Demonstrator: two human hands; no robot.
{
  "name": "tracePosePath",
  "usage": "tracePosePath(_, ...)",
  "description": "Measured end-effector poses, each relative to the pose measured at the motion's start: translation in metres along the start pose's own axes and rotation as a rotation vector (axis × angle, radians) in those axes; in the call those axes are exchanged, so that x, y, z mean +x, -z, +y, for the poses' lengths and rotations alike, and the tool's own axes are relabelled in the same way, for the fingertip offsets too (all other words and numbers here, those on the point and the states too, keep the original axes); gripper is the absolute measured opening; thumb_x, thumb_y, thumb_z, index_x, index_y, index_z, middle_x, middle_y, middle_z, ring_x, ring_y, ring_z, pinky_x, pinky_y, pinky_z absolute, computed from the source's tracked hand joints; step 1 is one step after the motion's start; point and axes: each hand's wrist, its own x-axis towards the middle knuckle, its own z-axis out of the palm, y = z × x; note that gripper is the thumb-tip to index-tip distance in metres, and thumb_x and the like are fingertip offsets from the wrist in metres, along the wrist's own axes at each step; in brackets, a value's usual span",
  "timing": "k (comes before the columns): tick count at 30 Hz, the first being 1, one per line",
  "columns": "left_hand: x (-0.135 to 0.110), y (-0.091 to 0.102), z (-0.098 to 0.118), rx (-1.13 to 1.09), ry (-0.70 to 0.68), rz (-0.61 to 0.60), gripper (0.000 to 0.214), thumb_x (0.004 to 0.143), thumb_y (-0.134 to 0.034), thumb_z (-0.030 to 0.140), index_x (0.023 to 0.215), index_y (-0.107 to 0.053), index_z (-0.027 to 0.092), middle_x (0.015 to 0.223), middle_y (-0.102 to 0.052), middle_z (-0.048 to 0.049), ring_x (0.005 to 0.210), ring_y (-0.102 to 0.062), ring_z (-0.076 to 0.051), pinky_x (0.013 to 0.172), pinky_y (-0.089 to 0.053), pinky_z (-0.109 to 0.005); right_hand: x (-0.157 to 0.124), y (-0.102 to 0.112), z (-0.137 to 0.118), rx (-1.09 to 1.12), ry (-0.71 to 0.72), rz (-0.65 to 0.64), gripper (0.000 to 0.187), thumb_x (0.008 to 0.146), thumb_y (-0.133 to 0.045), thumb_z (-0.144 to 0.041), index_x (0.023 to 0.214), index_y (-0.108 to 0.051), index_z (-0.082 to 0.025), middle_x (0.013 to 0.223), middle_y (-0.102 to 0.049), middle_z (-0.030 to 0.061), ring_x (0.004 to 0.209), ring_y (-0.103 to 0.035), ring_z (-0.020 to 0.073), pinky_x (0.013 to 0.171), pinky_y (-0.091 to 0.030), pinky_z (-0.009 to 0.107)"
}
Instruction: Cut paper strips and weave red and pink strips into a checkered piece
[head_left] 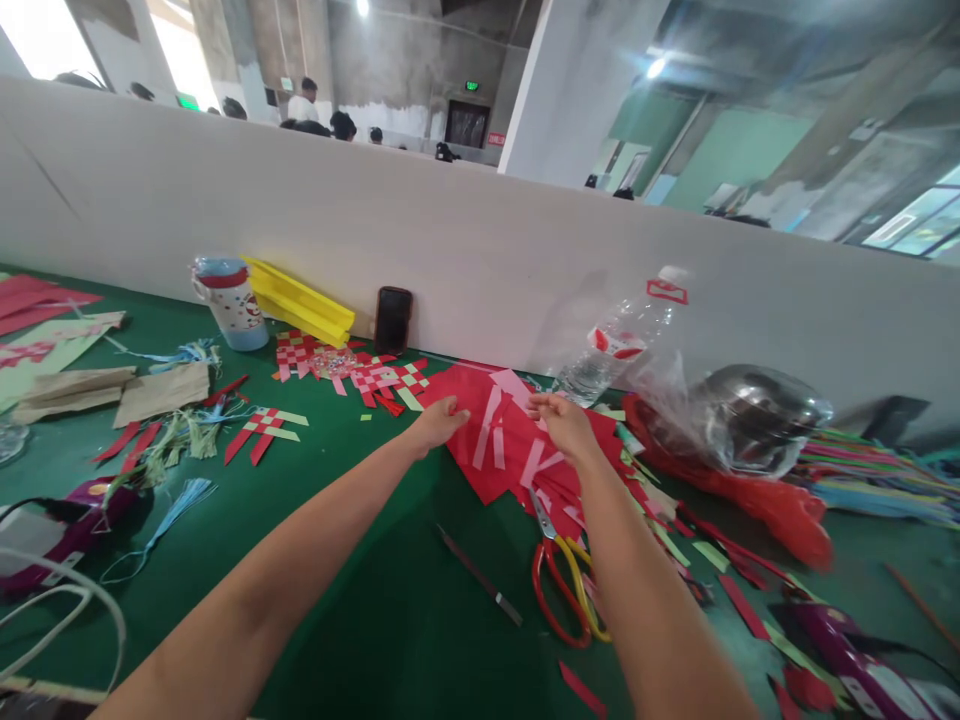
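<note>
Both my arms reach out over a green table point(390, 600). My left hand point(437, 422) rests on the left edge of a pile of red paper sheets point(501, 462), its fingers curled on the paper. My right hand point(561, 418) is on the same pile, fingers bent and pinching at a red sheet. Pink paper strips point(487, 428) lie on the red pile between the hands. Red and yellow scissors point(561, 585) lie just below the pile, beside my right forearm.
A craft knife point(480, 577) lies on the green cloth. Woven red-and-cream paper pieces point(352, 372), a phone point(393, 320), a yellow holder point(300, 300) and a cup point(229, 302) stand along the white partition. A plastic bottle point(615, 345), a metal bowl point(757, 415) and coloured strips point(877, 475) are on the right.
</note>
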Motion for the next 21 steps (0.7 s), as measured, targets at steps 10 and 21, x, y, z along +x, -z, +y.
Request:
tracePosePath(10, -0.060, 0.024, 0.021, 0.069, -0.107, 0.054, 0.058, 0.074, -0.076, 0.025, 0.127, -0.055, 0.019, 0.144, -0.046, -0.0125, 0.132, -0.042, -0.032, 0.108, -0.034, -0.039, -0.011, 0.017, -0.060, 0.364, 0.247, 0.382, 0.038, 0.094, -0.036, -0.023, 0.131, -0.044, -0.018, 0.119, -0.062, 0.0122, 0.096, -0.064, 0.0154, 0.092, -0.047, 0.037)
tracePosePath(21, -0.142, 0.050, 0.018, 0.053, -0.014, -0.445, 0.075, 0.077, -0.075, 0.035, 0.140, -0.037, 0.019, 0.105, -0.067, -0.0093, 0.094, -0.063, -0.020, 0.080, -0.048, -0.032, -0.153, -0.080, -0.102, 0.476, 0.308, -0.303, 0.024, 0.093, -0.050, -0.035, 0.106, -0.068, -0.024, 0.112, -0.069, 0.0043, 0.107, -0.062, 0.0192, 0.097, -0.045, 0.038)
